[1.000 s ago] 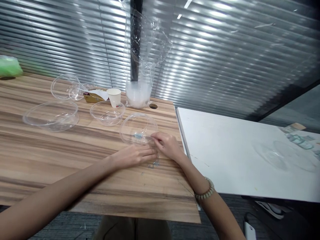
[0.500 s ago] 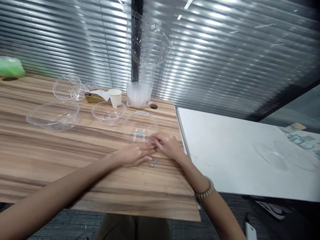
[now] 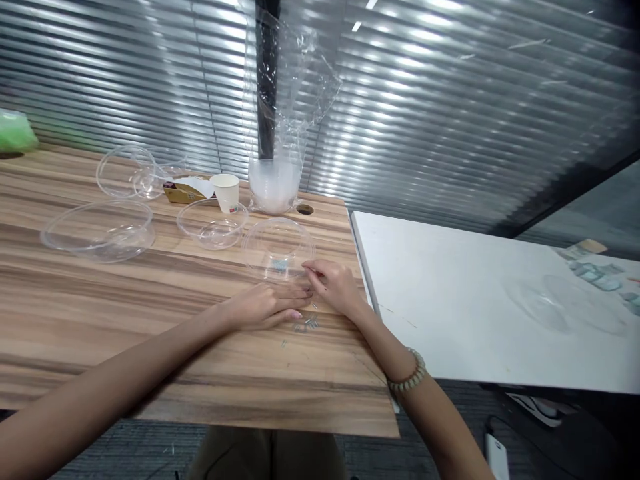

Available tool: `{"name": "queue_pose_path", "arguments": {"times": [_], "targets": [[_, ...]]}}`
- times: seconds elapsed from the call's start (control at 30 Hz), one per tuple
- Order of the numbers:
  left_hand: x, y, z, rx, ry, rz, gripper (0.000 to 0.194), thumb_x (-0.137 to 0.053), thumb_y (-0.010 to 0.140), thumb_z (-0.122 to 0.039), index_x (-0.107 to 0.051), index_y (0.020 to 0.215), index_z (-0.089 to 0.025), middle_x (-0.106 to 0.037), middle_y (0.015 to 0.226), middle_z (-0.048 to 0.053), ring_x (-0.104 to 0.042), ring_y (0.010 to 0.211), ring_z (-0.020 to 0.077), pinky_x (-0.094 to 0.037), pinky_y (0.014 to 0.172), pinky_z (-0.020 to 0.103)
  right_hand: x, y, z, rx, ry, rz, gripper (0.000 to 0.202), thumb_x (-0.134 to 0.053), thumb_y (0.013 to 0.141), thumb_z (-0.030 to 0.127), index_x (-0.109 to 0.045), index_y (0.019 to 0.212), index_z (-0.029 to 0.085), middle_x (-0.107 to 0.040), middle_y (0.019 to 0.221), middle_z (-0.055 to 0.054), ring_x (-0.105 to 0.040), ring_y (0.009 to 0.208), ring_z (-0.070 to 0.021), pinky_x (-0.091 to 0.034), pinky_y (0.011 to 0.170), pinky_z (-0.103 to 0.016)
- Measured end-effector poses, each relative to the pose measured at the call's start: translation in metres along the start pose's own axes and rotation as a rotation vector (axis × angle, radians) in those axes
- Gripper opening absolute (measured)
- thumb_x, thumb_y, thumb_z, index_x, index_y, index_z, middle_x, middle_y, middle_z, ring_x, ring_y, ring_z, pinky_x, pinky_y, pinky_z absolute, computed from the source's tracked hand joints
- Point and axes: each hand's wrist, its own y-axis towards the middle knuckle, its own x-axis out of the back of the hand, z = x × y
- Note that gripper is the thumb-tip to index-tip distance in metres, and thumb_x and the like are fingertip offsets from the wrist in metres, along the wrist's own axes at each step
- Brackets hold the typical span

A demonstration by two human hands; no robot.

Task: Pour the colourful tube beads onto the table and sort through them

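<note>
Clear plastic makes up the round bowl [image 3: 265,233] near the right end of the wooden table [image 3: 260,387], and small blue-grey bits [image 3: 279,265] lie down inside it. On the near side of the bowl, the left hand [image 3: 263,305] lies low, its fingers straight and side by side, the thumb a little apart. Small shiny bits [image 3: 311,323], which look like metal, lie on the wood by that thumb. The right hand [image 3: 334,285] is at the bowl's near right side, with the tips of thumb and first finger close together. I cannot tell if they pinch anything.

Things this thin look hard to hold, so slow, soft fingertips should work best. The bowl looks light and could slide or tip if bumped, so give its rim some room. One loose bit [image 3: 284,343] lies nearer and to the left, and would be easy to miss.
</note>
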Motion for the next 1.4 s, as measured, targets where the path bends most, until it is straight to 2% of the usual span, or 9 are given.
{"name": "queue_pose_path", "arguments": {"times": [0.17, 0.3, 0.37, 0.6, 0.73, 0.87, 1.03, 1.23, 1.4], "targets": [[0.0, 0.003, -0.006, 0.083, -0.011, 0.02, 0.045, -0.033, 0.101, -0.035, -0.044, 0.14, -0.015, -0.042, 0.145, 0.008, -0.034, 0.138, 0.0186, -0.028, 0.116, 0.034, 0.0, 0.0, 0.001, -0.008, 0.007, -0.104, 0.022, -0.052, 0.089, 0.018, -0.07, 0.101, 0.02, -0.074, 0.099, -0.005, -0.07, 0.088, -0.0207, -0.053, 0.077, -0.031], [-0.003, 0.004, -0.004, 0.127, 0.036, 0.063, 0.052, -0.032, 0.101, -0.039, -0.035, 0.145, -0.012, -0.029, 0.152, 0.012, -0.025, 0.142, 0.0213, -0.024, 0.117, 0.037, -0.001, 0.001, 0.0, -0.033, -0.006, -0.119, 0.022, -0.051, 0.089, 0.018, -0.069, 0.101, 0.021, -0.074, 0.098, -0.004, -0.07, 0.082, -0.0201, -0.053, 0.074, -0.03], [-0.004, 0.003, -0.001, 0.141, 0.047, 0.076, 0.053, -0.033, 0.1, -0.04, -0.033, 0.146, -0.011, -0.027, 0.152, 0.014, -0.024, 0.142, 0.0221, -0.022, 0.118, 0.038, -0.001, 0.001, 0.0, -0.047, -0.014, -0.121, 0.022, -0.051, 0.088, 0.018, -0.069, 0.101, 0.021, -0.074, 0.098, -0.004, -0.07, 0.081, -0.0198, -0.053, 0.073, -0.03], [-0.007, 0.004, 0.001, 0.12, 0.036, 0.089, 0.053, -0.036, 0.1, -0.039, -0.035, 0.145, -0.011, -0.03, 0.151, 0.014, -0.023, 0.142, 0.0225, -0.021, 0.118, 0.04, -0.002, 0.0, -0.002, -0.038, -0.049, -0.112, 0.022, -0.051, 0.089, 0.018, -0.069, 0.101, 0.021, -0.074, 0.096, -0.004, -0.07, 0.078, -0.0196, -0.052, 0.072, -0.03], [-0.004, 0.006, -0.004, 0.033, -0.02, 0.092, 0.046, -0.039, 0.099, -0.034, -0.043, 0.14, -0.014, -0.041, 0.146, 0.011, -0.03, 0.14, 0.0202, -0.023, 0.118, 0.038, -0.002, 0.0, -0.004, -0.027, -0.061, -0.09, 0.022, -0.051, 0.09, 0.018, -0.069, 0.102, 0.021, -0.074, 0.098, -0.005, -0.069, 0.081, -0.0197, -0.052, 0.074, -0.03], [-0.003, 0.006, -0.007, -0.007, -0.057, 0.109, 0.042, -0.043, 0.098, -0.033, -0.049, 0.136, -0.015, -0.044, 0.143, 0.01, -0.036, 0.137, 0.0191, -0.025, 0.117, 0.036, -0.002, 0.0, -0.004, -0.018, -0.061, -0.079, 0.022, -0.051, 0.09, 0.018, -0.069, 0.102, 0.021, -0.074, 0.099, -0.005, -0.069, 0.079, -0.0191, -0.051, 0.073, -0.029], [-0.001, 0.007, -0.012, 0.017, -0.098, 0.148, 0.048, -0.045, 0.097, -0.03, -0.039, 0.143, -0.018, -0.04, 0.146, 0.008, -0.031, 0.139, 0.0187, -0.022, 0.118, 0.036, 0.0, -0.001, -0.002, 0.018, -0.062, -0.057, 0.022, -0.051, 0.09, 0.018, -0.069, 0.103, 0.021, -0.074, 0.098, -0.005, -0.07, 0.083, -0.0196, -0.051, 0.074, -0.029], [0.002, 0.008, -0.022, -0.028, -0.231, 0.183, 0.066, -0.059, 0.09, -0.035, -0.032, 0.146, -0.014, -0.031, 0.15, 0.013, -0.023, 0.142, 0.0241, -0.022, 0.118, 0.041, 0.0, -0.002, -0.003, 0.062, -0.074, -0.037, 0.021, -0.05, 0.091, 0.02, -0.069, 0.102, 0.021, -0.074, 0.098, -0.006, -0.07, 0.082, -0.02, -0.051, 0.072, -0.029], [0.003, 0.007, -0.018, -0.035, -0.363, 0.183, 0.055, -0.06, 0.089, -0.027, -0.043, 0.141, -0.017, -0.045, 0.143, 0.012, -0.035, 0.138, 0.0217, -0.027, 0.117, 0.04, 0.0, -0.001, -0.001, 0.069, -0.066, -0.01, 0.021, -0.051, 0.091, 0.018, -0.069, 0.101, 0.022, -0.074, 0.098, -0.005, -0.07, 0.086, -0.0197, -0.052, 0.074, -0.028]]}}
